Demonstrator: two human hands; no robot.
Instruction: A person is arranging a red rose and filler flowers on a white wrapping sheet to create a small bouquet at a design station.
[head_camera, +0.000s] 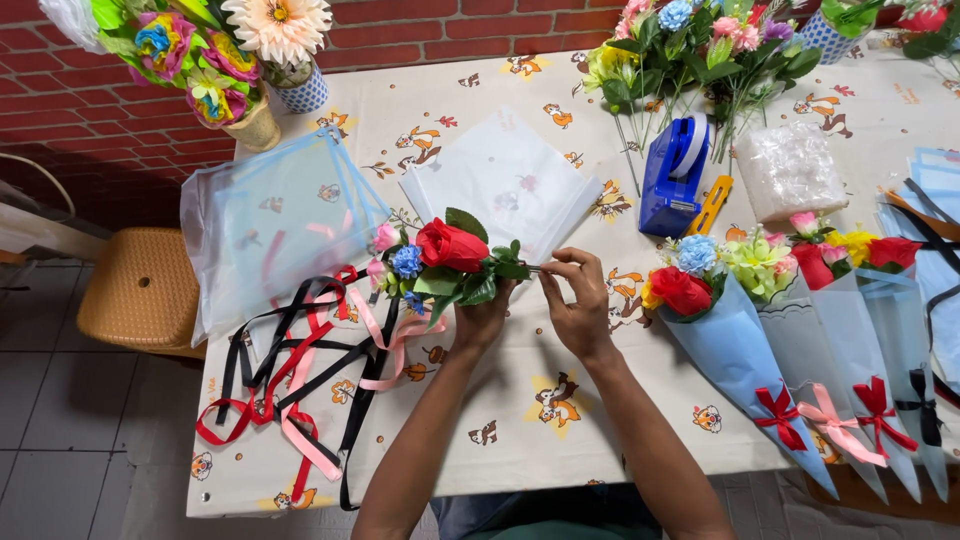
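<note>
My left hand (480, 318) grips a small bunch of artificial flowers (440, 262) lying sideways over the table: a red rose, a blue bloom, pink buds and green leaves, heads pointing left. My right hand (578, 300) pinches the stem ends of the bunch just to the right of the leaves. A sheet of white translucent wrapping paper (505, 180) lies right behind the bunch.
Pale blue wrapping sheets (275, 215) and tangled red, pink and black ribbons (300, 370) lie left. A blue tape dispenser (672, 175), yellow cutter (710, 205), loose flowers (690, 45) and plastic roll (790, 170) sit behind. Wrapped bouquets (790, 330) lie right. Wicker stool (140, 290) stands off the table's left edge.
</note>
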